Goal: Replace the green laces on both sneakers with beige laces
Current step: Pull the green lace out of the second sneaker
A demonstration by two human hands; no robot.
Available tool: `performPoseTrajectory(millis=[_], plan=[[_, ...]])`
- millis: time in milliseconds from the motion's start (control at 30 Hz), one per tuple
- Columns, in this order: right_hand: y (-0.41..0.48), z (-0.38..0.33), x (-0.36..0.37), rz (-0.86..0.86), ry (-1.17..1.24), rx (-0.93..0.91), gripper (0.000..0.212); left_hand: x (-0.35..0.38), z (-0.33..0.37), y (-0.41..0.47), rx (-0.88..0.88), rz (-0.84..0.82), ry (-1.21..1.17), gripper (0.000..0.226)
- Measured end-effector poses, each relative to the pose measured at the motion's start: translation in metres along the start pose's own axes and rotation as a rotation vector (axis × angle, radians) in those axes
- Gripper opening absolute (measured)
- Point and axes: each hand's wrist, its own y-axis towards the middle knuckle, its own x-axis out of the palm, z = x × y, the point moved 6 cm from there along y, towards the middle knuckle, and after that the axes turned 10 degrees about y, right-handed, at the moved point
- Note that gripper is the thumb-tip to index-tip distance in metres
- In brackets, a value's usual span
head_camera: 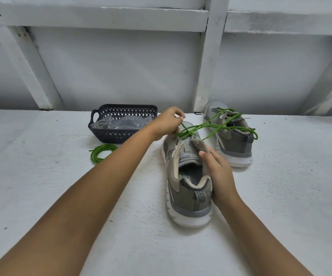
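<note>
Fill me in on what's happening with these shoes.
A person is working on the near sneaker on the white table. The left hand pinches the green lace near its front eyelets, while the right hand holds its side. Loose strands trail over the far sneaker. A coiled green lace lies by the dark basket, which holds clear plastic packets. No beige lace shows on either sneaker.

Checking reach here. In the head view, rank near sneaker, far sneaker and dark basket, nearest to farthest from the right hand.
1. near sneaker: the right hand grips its side.
2. far sneaker: just beyond, slightly right.
3. dark basket: across, far left.
</note>
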Motion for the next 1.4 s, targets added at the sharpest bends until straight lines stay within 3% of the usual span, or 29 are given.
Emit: performPoseTrajectory(millis=[133, 300, 400, 500, 567, 667, 733, 833, 900, 1000, 1067, 1167, 1300, 1400], plan=[[0.001, 0.000, -0.001, -0.005, -0.027, -0.015, 0.029, -0.003, -0.002, -0.004, -0.030, -0.013, -0.284, 0.017], [0.002, 0.003, 0.000, -0.013, -0.010, -0.001, 0.028, -0.011, -0.013, -0.020, 0.004, 0.044, 0.210, 0.039], [0.003, 0.004, 0.001, -0.016, 0.023, 0.008, 0.028, -0.003, -0.018, -0.031, 0.032, 0.013, 0.429, 0.015], [0.003, 0.007, -0.001, -0.004, 0.049, 0.035, 0.029, -0.003, -0.017, -0.032, 0.071, 0.140, 0.512, 0.027], [0.003, 0.008, -0.001, -0.005, 0.084, 0.057, 0.030, -0.010, -0.018, -0.027, 0.028, 0.203, 0.268, 0.025], [0.004, 0.009, -0.002, -0.009, 0.093, 0.068, 0.030, -0.023, -0.017, -0.021, -0.076, 0.241, -0.291, 0.025], [0.004, 0.010, -0.003, -0.003, 0.082, 0.076, 0.038, -0.032, -0.014, -0.018, -0.103, 0.264, -0.360, 0.028], [0.005, 0.011, -0.002, -0.008, 0.078, 0.091, 0.049, -0.045, -0.009, -0.016, -0.073, 0.333, 0.095, 0.024], [0.004, 0.011, -0.002, -0.015, 0.080, 0.092, 0.049, -0.045, -0.001, -0.020, 0.086, 0.331, 0.365, 0.012], [0.004, 0.010, -0.001, -0.022, 0.098, 0.087, 0.040, -0.026, 0.000, -0.029, 0.249, 0.121, 0.480, 0.012], [0.004, 0.010, 0.000, -0.022, 0.108, 0.085, 0.042, -0.015, -0.007, -0.033, 0.224, 0.022, 0.645, 0.018], [0.004, 0.010, 0.000, -0.023, 0.109, 0.090, 0.046, -0.008, -0.016, -0.037, 0.188, -0.002, 0.780, 0.025], [0.005, 0.011, -0.001, -0.027, 0.101, 0.080, 0.048, -0.006, -0.018, -0.038, 0.254, 0.105, 0.630, 0.014], [0.006, 0.013, -0.002, -0.023, 0.092, 0.081, 0.049, -0.025, -0.017, -0.043, 0.169, 0.243, 0.163, 0.016]])
